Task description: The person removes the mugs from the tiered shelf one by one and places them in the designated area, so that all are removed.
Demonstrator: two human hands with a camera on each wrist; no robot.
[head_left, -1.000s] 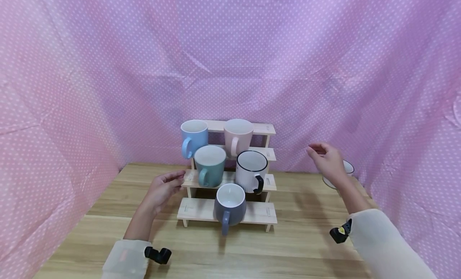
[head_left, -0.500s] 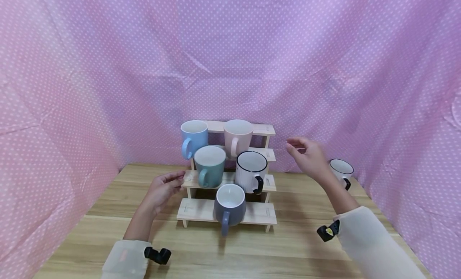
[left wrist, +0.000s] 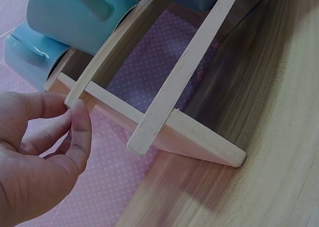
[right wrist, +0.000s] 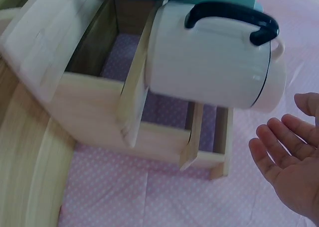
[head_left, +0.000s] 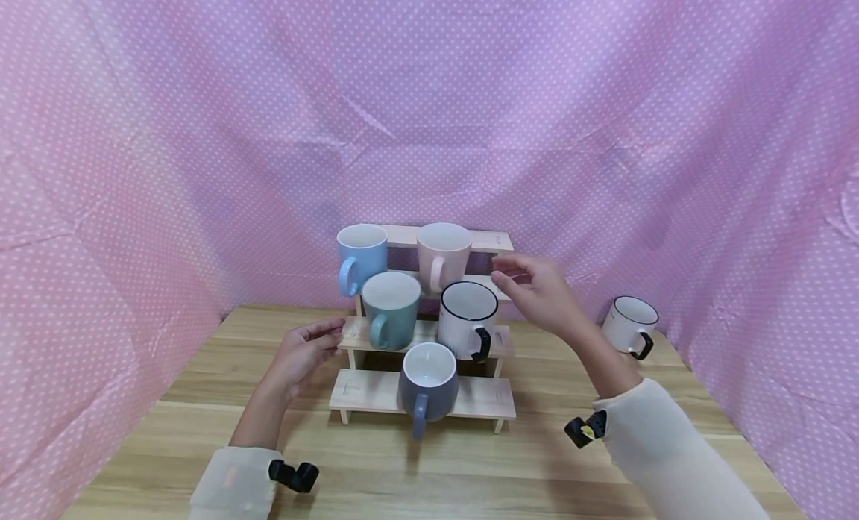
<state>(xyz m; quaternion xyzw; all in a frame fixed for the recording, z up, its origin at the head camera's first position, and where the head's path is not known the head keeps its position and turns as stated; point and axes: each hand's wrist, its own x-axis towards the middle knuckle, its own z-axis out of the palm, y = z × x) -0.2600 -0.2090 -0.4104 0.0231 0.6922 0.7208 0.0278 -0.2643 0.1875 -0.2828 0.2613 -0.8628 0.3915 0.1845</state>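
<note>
A tiered wooden display rack (head_left: 480,398) holds several mugs. My left hand (head_left: 304,357) pinches the left end of one of its boards between thumb and finger, plain in the left wrist view. On that tier stand a green mug (head_left: 392,311) and a white mug (head_left: 463,330) with black rim and handle. Higher up are a blue mug (head_left: 365,259) and a pink mug (head_left: 448,255); a grey mug (head_left: 429,393) sits on the lowest board. My right hand (head_left: 543,292), holding nothing, hovers right of the pink and white mugs, fingers relaxed and apart from them in the right wrist view.
Another white mug (head_left: 625,327) with a black rim and handle stands on the wooden table (head_left: 362,471) at the far right, beyond my right forearm. Pink dotted cloth (head_left: 429,102) hangs behind and along both sides.
My right hand has moved left, from near the far-right mug to the rack's right side, uncovering that mug. The left hand has stayed at the board's end; the mugs have not moved.
</note>
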